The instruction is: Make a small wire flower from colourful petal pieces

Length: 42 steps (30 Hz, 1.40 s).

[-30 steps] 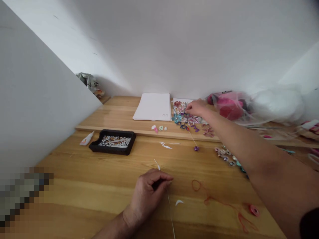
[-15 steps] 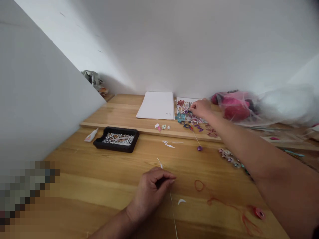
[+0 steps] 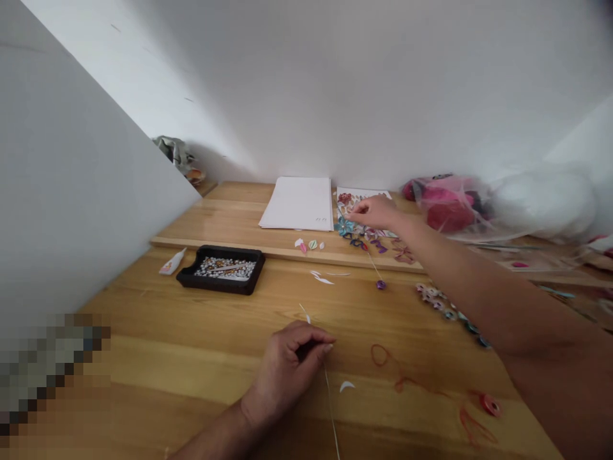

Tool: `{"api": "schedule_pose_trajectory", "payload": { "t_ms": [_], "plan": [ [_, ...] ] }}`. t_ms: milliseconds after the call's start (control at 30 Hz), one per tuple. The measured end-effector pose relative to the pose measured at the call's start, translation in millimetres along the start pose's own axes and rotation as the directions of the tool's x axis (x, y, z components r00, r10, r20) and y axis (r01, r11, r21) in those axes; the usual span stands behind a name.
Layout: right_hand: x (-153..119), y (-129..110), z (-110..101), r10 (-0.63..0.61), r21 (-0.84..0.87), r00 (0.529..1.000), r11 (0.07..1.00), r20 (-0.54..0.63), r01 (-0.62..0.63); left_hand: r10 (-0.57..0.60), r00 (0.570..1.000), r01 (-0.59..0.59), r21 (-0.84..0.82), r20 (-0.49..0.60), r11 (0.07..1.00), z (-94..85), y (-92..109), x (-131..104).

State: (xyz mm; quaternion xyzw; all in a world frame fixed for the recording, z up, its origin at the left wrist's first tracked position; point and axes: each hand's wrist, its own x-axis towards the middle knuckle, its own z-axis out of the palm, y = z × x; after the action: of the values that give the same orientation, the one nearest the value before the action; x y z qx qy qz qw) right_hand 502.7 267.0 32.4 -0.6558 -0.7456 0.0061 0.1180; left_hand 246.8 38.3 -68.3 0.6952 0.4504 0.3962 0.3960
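My left hand [image 3: 290, 367] rests low over the wooden desk, thumb and forefinger pinched on a thin pale thread [image 3: 330, 402] that trails down toward me. A white paper petal [image 3: 307, 317] sticks out just beyond its knuckles, and a curved white paper piece [image 3: 347, 386] lies to its right. Stretched out to the back, my right hand [image 3: 373, 211] is over a sheet covered with colourful cut petals and flowers. Its fingertips are closed beside a teal flower [image 3: 343, 226]; whatever they hold is too small to make out.
A black tray [image 3: 220, 289] of silvery beads stands left, beside a small glue tube [image 3: 173, 262]. White paper sheets [image 3: 299, 203] lie on the raised back shelf. Thread spools [image 3: 435, 300], loose red thread [image 3: 380, 355] and a red spool [image 3: 490, 405] are at right, plastic bags [image 3: 450, 207] behind.
My right hand has shifted left over the flowers, toward the teal one. The left hand keeps its pinch on the thread, and the view has turned slightly.
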Motion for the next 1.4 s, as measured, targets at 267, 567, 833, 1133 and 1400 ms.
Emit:
{"api": "schedule_pose_trajectory", "payload": {
  "t_ms": [267,567,833,1133,1400],
  "plan": [
    [3,-19,19,0.048,-0.061,0.994,0.997,-0.102,-0.055,-0.001,1.000,0.001,-0.011,0.010,1.000,-0.9,1,0],
    [-14,8,-18,0.167,-0.062,0.986,0.984,-0.021,-0.168,0.019,1.000,-0.019,0.001,0.000,1.000,-0.1,-1,1],
    [-22,37,-1,0.186,-0.111,0.981,0.977,0.049,-0.180,0.031,1.000,-0.031,0.005,-0.002,0.999,-0.3,0,1],
    [-27,44,4,0.175,-0.125,0.981,0.975,-0.087,-0.185,0.031,1.000,-0.031,0.005,-0.005,1.000,-0.4,-1,1],
    [-28,43,14,0.052,-0.060,0.997,0.997,-0.054,-0.055,0.023,1.000,-0.023,0.004,-0.003,1.000,-1.0,0,2]
  ]
}}
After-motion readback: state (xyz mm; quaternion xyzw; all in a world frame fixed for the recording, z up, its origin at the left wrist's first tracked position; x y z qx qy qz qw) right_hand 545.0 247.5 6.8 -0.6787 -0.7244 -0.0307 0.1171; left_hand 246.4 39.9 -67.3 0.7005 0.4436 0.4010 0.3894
